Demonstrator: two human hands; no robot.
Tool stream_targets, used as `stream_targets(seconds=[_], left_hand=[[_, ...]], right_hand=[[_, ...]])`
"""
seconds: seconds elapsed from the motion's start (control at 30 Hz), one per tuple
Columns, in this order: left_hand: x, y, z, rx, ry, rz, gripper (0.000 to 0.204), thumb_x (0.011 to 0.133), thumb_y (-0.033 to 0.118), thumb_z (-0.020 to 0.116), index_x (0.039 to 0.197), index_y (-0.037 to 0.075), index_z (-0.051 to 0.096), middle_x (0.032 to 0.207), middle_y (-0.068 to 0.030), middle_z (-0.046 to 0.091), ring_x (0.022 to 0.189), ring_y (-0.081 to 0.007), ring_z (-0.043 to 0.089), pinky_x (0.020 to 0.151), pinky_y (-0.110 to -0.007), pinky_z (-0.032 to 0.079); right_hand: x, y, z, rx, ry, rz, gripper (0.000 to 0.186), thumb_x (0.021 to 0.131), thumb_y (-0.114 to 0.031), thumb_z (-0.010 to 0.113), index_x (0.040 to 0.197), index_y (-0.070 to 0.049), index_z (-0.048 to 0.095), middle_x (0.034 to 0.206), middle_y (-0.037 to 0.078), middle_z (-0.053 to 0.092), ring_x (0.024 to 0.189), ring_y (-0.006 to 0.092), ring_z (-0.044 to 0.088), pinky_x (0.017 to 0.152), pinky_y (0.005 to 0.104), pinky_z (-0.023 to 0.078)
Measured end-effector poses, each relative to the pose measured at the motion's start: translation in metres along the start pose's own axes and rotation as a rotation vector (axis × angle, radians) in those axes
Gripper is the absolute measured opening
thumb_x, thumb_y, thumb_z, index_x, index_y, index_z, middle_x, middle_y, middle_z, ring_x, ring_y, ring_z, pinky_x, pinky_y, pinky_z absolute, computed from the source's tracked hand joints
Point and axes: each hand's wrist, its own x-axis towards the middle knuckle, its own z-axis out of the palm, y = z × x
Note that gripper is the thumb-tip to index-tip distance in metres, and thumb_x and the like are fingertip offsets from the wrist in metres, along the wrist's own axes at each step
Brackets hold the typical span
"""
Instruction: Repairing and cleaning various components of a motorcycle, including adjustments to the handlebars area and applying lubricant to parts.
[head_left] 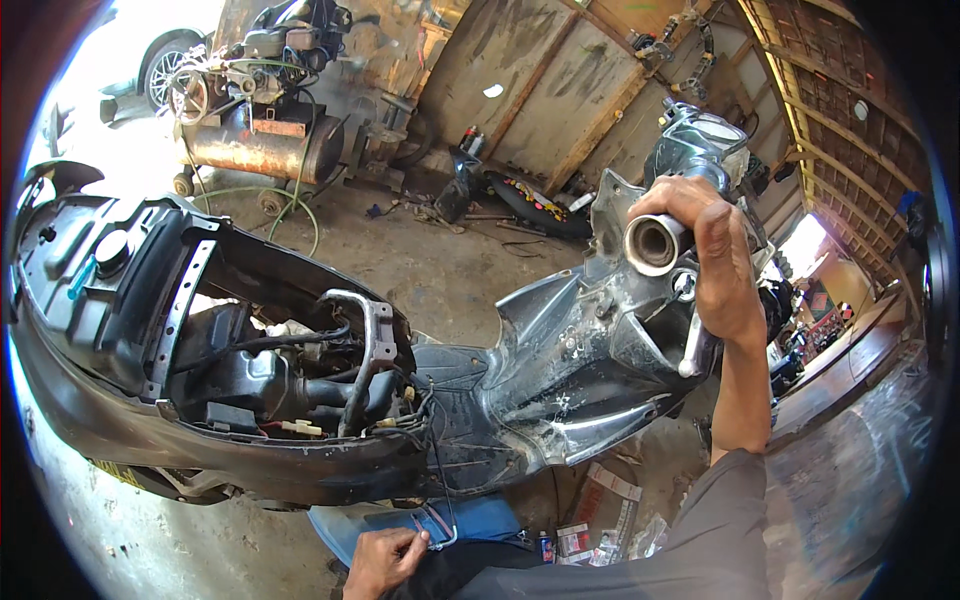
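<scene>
My right hand is closed around the right end of the scooter's handlebar, its hollow end facing me. Below it is the dark, scuffed front panel. My left hand is low at the bottom, fingers closed on a thin bent metal piece at the end of a dark line running down from the scooter. The seatless body lies open on the left, showing wiring, a bent tube and the fuel tank.
An air compressor stands at the back left, near a car wheel. A tyre and bottles lie by the wooden wall. Below the scooter are a blue sheet, packets and a small can. A workbench runs along the right.
</scene>
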Motion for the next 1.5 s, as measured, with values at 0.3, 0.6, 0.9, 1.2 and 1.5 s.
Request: stream_targets(seconds=[0.3, 0.6, 0.9, 1.2, 1.5], left_hand=[[0.012, 0.023, 0.001, 0.125, 0.049, -0.047, 0.036, 0.1, 0.025, 0.072, 0.076, -0.001, 0.068, 0.071, -0.0196, 0.065, 0.063, -0.0394, 0.065, 0.058, -0.045, 0.048], [0.032, 0.024, -0.02, 0.23, 0.159, 0.117, 0.037, 0.102, 0.022, 0.07, 0.075, -0.003, 0.065, 0.069, -0.0189, 0.059, 0.059, -0.0356, 0.059, 0.057, -0.044, 0.045], [0.018, 0.037, -0.001, 0.232, 0.162, 0.08, 0.038, 0.104, 0.021, 0.068, 0.077, -0.004, 0.064, 0.069, -0.0189, 0.058, 0.061, -0.0357, 0.059, 0.059, -0.043, 0.045], [0.047, 0.036, 0.0, 0.263, 0.189, 0.226, 0.037, 0.101, 0.016, 0.071, 0.072, -0.003, 0.059, 0.065, -0.0172, 0.054, 0.056, -0.033, 0.053, 0.055, -0.042, 0.042], [0.098, 0.022, -0.038, 0.457, 0.417, 0.621, 0.038, 0.09, 0.006, 0.07, 0.06, 0.004, 0.048, 0.056, -0.0101, 0.046, 0.046, -0.0287, 0.048, 0.047, -0.041, 0.037]], right_hand=[[0.004, 0.013, -0.005, 0.118, 0.027, -0.092, 0.062, 0.114, -0.048, 0.044, 0.083, -0.002, 0.071, 0.067, 0.013, 0.064, 0.064, 0.0353, 0.064, 0.065, 0.0425, 0.05], [-0.021, 0.013, -0.003, -0.114, 0.068, -0.256, 0.054, 0.111, -0.049, 0.048, 0.132, -0.002, 0.066, 0.121, 0.016, 0.069, 0.117, 0.0363, 0.062, 0.105, 0.0463, 0.044], [-0.036, 0.019, 0.02, -0.223, 0.322, -0.248, 0.058, 0.113, -0.046, 0.035, 0.135, -0.003, 0.067, 0.126, 0.019, 0.07, 0.125, 0.0393, 0.062, 0.109, 0.0501, 0.045], [-0.008, 0.03, 0.035, -0.161, 0.558, -0.351, 0.05, 0.106, -0.042, 0.054, 0.087, -0.002, 0.077, 0.075, 0.018, 0.071, 0.069, 0.0372, 0.072, 0.071, 0.0513, 0.057], [-0.019, 0.025, 0.017, -0.053, 0.493, -0.341, 0.047, 0.104, -0.039, 0.058, 0.082, -0.001, 0.075, 0.074, 0.018, 0.069, 0.07, 0.035, 0.071, 0.073, 0.0486, 0.055]])
